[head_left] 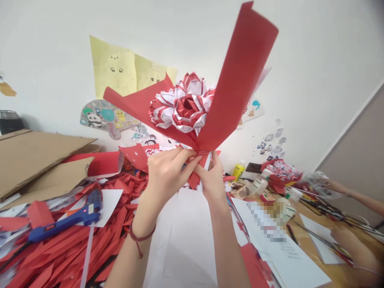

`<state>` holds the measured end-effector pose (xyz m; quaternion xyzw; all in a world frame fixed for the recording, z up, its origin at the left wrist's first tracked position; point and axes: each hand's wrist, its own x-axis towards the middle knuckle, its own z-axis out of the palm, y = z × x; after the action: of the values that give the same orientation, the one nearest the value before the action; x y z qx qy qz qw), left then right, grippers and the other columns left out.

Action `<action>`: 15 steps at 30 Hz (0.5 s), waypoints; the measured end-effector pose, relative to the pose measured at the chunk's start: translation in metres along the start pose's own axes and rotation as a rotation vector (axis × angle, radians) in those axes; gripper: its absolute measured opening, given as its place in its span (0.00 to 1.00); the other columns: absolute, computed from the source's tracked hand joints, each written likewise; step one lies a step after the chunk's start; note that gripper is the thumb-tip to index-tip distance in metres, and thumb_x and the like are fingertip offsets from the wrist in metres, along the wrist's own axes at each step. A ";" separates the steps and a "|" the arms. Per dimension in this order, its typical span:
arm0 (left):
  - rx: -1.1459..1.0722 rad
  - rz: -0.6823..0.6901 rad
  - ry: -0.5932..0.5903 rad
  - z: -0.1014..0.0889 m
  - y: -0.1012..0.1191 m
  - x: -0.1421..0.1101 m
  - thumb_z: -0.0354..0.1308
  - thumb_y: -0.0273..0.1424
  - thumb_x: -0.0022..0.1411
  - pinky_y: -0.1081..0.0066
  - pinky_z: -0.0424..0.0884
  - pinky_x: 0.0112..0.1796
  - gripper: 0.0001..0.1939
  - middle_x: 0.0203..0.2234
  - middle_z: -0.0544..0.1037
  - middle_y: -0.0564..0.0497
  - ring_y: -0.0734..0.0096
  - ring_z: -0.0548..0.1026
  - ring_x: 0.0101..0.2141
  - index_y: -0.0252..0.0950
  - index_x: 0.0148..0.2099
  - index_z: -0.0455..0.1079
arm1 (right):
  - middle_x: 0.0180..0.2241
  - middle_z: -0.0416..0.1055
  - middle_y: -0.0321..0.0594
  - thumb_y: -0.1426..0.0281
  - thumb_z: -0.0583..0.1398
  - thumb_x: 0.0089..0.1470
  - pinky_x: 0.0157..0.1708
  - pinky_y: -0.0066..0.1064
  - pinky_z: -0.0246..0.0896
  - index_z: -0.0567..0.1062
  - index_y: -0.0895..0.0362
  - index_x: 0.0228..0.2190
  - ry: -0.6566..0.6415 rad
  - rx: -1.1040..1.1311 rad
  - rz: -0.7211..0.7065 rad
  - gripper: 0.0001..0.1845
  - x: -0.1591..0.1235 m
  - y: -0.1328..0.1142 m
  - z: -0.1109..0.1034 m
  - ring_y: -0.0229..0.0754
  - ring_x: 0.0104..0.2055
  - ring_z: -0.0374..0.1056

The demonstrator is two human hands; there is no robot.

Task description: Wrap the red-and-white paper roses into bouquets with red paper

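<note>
I hold up a paper bouquet: a red-and-white folded paper flower point(183, 106) wrapped in red paper sheets point(237, 80) that fan out left and up to the right. My left hand point(166, 174) pinches the gathered neck of the wrap from the left, fingers closed on it. My right hand point(212, 178) grips the same neck and the red stem part below it from the right. A thin tie seems to circle the neck between my fingertips. A red string bracelet sits on my left wrist.
A blue glue gun point(67, 218) lies on a heap of red paper strips point(99, 244) at left, beside brown cardboard point(36, 158). White sheets point(183, 240) lie below my hands. At right, another person's arms point(354, 196) work near a second bouquet point(282, 172), bottles and papers.
</note>
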<state>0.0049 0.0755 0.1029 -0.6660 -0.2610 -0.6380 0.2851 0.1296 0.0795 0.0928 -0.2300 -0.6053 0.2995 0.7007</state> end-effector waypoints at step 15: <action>0.079 -0.388 -0.288 -0.003 0.001 0.004 0.60 0.46 0.59 0.72 0.55 0.22 0.16 0.15 0.74 0.53 0.70 0.70 0.18 0.40 0.30 0.77 | 0.43 0.72 0.37 0.73 0.66 0.40 0.43 0.33 0.71 0.67 0.53 0.45 -0.137 0.066 0.168 0.28 0.000 0.012 -0.005 0.42 0.41 0.72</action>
<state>0.0035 0.0726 0.1064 -0.6757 -0.4466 -0.5688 0.1427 0.1328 0.0879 0.0840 -0.2354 -0.6202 0.3919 0.6374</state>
